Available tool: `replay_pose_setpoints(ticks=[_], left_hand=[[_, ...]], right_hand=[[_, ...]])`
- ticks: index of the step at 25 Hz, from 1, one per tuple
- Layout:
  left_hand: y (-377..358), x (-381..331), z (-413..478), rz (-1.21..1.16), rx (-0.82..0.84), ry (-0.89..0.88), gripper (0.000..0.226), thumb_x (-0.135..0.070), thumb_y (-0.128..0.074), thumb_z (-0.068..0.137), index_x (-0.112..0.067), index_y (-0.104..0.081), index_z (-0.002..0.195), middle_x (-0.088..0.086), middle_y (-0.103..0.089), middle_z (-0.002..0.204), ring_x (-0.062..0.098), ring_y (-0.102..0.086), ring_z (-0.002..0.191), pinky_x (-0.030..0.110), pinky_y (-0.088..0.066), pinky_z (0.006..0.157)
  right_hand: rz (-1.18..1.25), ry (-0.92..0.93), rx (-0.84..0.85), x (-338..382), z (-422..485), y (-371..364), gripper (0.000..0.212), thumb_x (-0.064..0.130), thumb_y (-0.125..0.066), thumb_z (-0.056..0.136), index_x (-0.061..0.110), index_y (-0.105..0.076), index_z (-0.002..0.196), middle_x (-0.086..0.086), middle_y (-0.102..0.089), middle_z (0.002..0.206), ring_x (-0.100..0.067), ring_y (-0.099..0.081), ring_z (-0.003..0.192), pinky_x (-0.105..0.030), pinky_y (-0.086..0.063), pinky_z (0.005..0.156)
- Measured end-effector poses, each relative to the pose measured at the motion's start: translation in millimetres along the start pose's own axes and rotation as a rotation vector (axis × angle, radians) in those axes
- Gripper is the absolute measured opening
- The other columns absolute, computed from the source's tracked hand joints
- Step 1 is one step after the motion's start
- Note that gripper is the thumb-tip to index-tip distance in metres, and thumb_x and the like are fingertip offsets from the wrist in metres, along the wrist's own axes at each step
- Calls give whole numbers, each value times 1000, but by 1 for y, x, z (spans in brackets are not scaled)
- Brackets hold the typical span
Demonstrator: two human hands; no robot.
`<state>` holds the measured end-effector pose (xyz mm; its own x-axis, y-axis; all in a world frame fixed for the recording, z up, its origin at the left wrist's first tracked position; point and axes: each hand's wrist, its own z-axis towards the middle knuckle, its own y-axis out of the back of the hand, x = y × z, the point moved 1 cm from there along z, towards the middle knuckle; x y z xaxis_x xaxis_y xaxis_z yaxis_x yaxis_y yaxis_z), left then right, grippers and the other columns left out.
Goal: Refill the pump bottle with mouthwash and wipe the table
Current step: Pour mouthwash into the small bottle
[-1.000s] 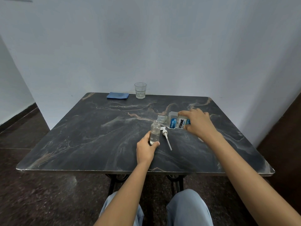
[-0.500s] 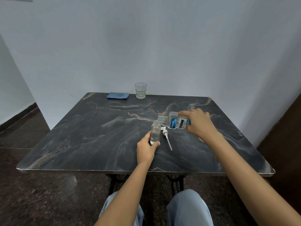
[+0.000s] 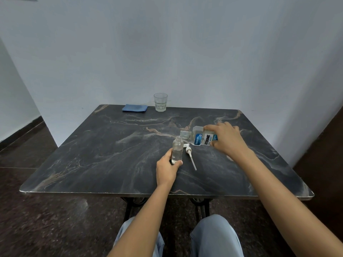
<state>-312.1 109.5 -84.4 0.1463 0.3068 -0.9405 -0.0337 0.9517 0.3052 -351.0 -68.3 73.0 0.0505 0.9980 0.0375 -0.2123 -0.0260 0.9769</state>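
Note:
A small clear pump bottle (image 3: 177,149) stands upright and uncapped on the dark marble table (image 3: 104,156), partly filled with clear liquid. My left hand (image 3: 167,169) grips its lower part. My right hand (image 3: 225,139) holds a clear mouthwash bottle (image 3: 200,139) with a blue label, tipped on its side, its open neck just above and right of the small bottle's mouth. The white pump head (image 3: 190,154) with its long tube lies on the table right of the small bottle.
A folded blue cloth (image 3: 135,108) and a glass tumbler (image 3: 160,102) sit at the table's far edge by the wall. My knees show below the near edge. Walls close off the back and the right.
Almost nothing moved. The mouthwash bottle stays tipped over the small bottle, and both hands hold their places.

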Motion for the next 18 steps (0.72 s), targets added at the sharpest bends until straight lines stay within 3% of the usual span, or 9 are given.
replay_pose_setpoints(ticks=[18], left_hand=[[-1, 2, 1, -17, -3, 6, 56, -15, -75, 79, -29, -57, 131, -15, -68, 113, 2, -61, 103, 22, -46, 94]], right_hand=[[-19, 1, 0, 1, 0, 0, 54, 24, -63, 89, 36, -43, 138, -5, -55, 126, -26, -42, 125, -51, -32, 103]])
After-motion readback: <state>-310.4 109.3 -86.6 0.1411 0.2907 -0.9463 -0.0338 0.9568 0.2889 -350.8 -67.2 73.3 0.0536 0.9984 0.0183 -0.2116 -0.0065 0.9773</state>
